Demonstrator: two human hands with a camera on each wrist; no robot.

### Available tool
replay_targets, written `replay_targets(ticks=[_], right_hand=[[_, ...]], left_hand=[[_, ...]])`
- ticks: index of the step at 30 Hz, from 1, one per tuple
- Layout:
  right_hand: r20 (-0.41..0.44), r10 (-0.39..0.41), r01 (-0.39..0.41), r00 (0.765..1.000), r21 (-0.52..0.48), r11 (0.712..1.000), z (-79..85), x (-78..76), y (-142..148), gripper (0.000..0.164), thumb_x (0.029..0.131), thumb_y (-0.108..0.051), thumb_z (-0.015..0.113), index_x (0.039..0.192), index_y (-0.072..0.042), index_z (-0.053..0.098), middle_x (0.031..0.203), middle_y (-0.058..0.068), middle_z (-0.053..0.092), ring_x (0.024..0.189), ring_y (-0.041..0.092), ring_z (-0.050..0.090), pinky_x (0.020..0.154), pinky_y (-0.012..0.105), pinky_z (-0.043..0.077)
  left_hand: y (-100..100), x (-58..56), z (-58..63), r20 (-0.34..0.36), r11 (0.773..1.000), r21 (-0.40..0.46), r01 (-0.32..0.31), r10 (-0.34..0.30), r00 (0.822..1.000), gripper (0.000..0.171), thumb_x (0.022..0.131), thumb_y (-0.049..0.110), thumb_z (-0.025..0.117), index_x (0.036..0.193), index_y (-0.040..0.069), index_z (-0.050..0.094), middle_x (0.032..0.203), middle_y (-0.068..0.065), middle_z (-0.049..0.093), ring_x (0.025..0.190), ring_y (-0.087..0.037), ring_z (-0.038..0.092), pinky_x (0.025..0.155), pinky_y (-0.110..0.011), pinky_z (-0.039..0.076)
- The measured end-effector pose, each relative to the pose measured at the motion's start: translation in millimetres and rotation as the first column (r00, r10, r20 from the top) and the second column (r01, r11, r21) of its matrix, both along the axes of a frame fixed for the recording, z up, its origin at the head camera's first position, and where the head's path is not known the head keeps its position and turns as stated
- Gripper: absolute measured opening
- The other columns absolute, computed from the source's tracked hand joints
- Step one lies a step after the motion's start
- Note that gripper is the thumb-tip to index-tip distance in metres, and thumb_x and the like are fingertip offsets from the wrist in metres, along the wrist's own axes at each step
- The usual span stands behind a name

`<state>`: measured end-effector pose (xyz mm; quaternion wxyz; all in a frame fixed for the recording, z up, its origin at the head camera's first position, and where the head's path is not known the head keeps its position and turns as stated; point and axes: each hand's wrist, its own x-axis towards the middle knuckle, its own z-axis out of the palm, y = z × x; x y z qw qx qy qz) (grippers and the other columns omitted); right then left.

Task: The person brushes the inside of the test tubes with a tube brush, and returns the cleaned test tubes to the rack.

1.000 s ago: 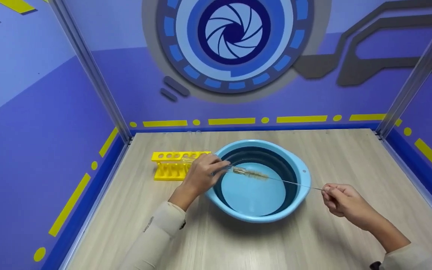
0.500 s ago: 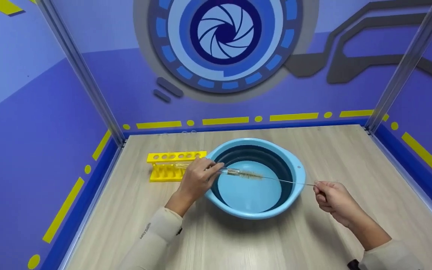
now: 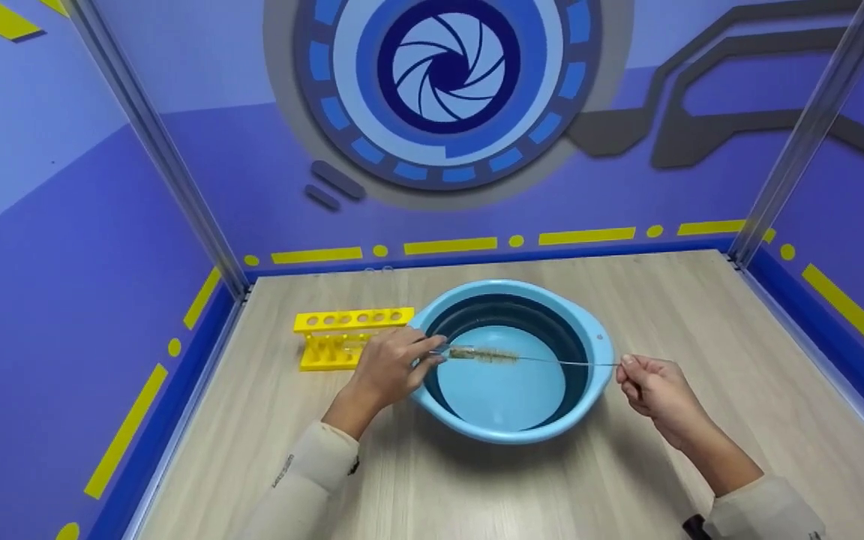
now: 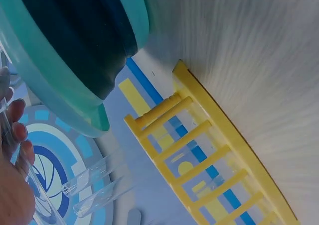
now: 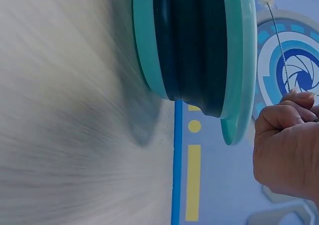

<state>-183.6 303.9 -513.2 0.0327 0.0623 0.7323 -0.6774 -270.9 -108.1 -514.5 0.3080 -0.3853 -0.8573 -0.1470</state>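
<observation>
Your left hand (image 3: 391, 366) holds a clear test tube (image 4: 44, 201), its fingers wrapped about the glass, and your right hand (image 3: 657, 390) pinches the far end of a thin wire handle (image 3: 567, 363) between thumb and bent fingers. From that right-hand pinch the wire runs leftward to the tan bristles of a brush (image 3: 496, 355), which lie in line with the tube, between your two hands. The bristles nearest your left hand appear to sit inside the tube's mouth; the others show outside it. The tube's closed end points left, away from your right hand. Directly below the brush is a round blue basin (image 3: 511, 437) with a dark inner wall, its left rim under your left fingers and its right rim just short of your right hand. Behind and to the left of your left hand stands a yellow rack (image 3: 353, 319) with a row of round holes, partly covered by that hand. Two more clear tubes (image 4: 87, 177) rise above the rack; their lower ends are hard to make out. Beneath everything is a pale wood-grain table (image 3: 477, 495), and beyond it, facing you, a blue-purple wall (image 3: 237, 172) with yellow dashes.
</observation>
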Motion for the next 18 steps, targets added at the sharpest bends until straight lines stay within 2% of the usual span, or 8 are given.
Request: replay_targets(ticks=[5, 9, 12, 18], right_hand=[[-0.052, -0.021, 0.023, 0.998, 0.040, 0.999, -0.6, -1.6, -3.6, 0.039, 0.116, -0.019, 0.046, 0.084, -0.003, 0.063, 0.063, -0.006, 0.051, 0.052, 0.004, 0.039, 0.050, 0.020, 0.032], [-0.119, -0.016, 0.028, 0.993, 0.096, 0.995, -1.0, -2.7, -8.2, 0.040, 0.115, -0.020, 0.049, 0.089, 0.006, 0.064, 0.063, -0.004, 0.053, 0.053, 0.004, 0.042, 0.049, 0.020, 0.035], [-0.181, -0.020, 0.043, 0.983, 0.123, 0.991, -1.7, -3.2, -12.4, 0.041, 0.115, -0.019, 0.050, 0.092, 0.013, 0.062, 0.063, -0.003, 0.053, 0.052, 0.004, 0.042, 0.048, 0.020, 0.035], [-0.303, -0.003, 0.057, 0.953, 0.172, 0.983, -6.0, -5.5, -20.4, 0.041, 0.114, -0.016, 0.050, 0.087, 0.011, 0.064, 0.062, -0.001, 0.056, 0.053, 0.006, 0.046, 0.049, 0.024, 0.040]], left_hand=[[0.6, 0.1, 2.0, 0.063, 1.000, -0.005, 0.020, -0.020, 0.998, 0.034, 0.099, 0.040, 0.077, 0.128, 0.022, 0.079, 0.088, 0.003, 0.076, 0.074, -0.013, 0.065, 0.070, -0.022, 0.057], [4.9, 0.7, 4.7, 0.109, 0.999, -0.043, 0.031, -0.026, 0.994, 0.035, 0.100, 0.042, 0.075, 0.129, 0.022, 0.079, 0.087, 0.003, 0.076, 0.072, -0.013, 0.062, 0.067, -0.022, 0.052], [9.0, 1.3, 6.2, 0.139, 0.998, -0.042, 0.044, -0.038, 0.990, 0.034, 0.101, 0.042, 0.074, 0.128, 0.021, 0.079, 0.091, 0.004, 0.077, 0.074, -0.013, 0.063, 0.069, -0.023, 0.053], [14.9, 4.7, 5.3, 0.178, 1.000, -0.014, 0.024, -0.021, 0.984, 0.033, 0.101, 0.041, 0.074, 0.127, 0.022, 0.079, 0.095, 0.004, 0.078, 0.079, -0.014, 0.065, 0.074, -0.026, 0.055]])
